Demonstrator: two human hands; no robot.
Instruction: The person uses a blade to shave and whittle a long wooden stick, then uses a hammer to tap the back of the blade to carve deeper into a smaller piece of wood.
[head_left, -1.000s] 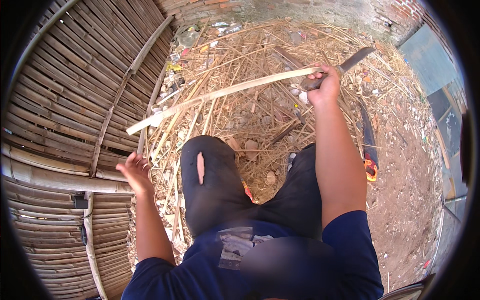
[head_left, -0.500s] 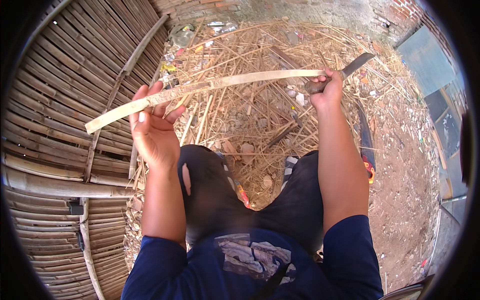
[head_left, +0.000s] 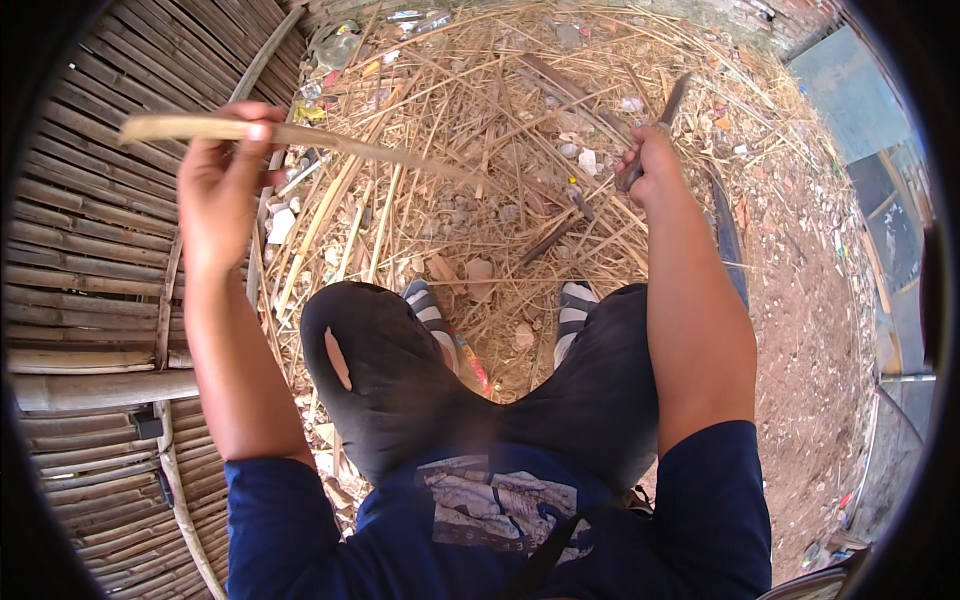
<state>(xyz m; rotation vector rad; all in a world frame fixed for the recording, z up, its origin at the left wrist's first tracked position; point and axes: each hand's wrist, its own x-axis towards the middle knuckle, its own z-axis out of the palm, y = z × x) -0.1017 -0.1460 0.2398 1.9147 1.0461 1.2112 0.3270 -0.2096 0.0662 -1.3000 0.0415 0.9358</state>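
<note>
My left hand is raised at the left, its fingers closed around a pale bamboo strip. One end of the strip sticks out past the fingers to the left; the other reaches toward the middle and is blurred. At the right, my right hand grips a machete by its handle. The dark blade points up and away, and most of the handle is hidden in the fist. The strip and the right hand are apart.
Bamboo splints and shavings litter the ground, with dark wood pieces among them. A slatted bamboo wall stands close on the left. Bluish panels lean at the right. My bent knees are below the hands.
The bamboo strip has left my right hand. My left hand has closed on it and moved left and farther away. My right hand keeps the machete, its blade now turned more upward.
</note>
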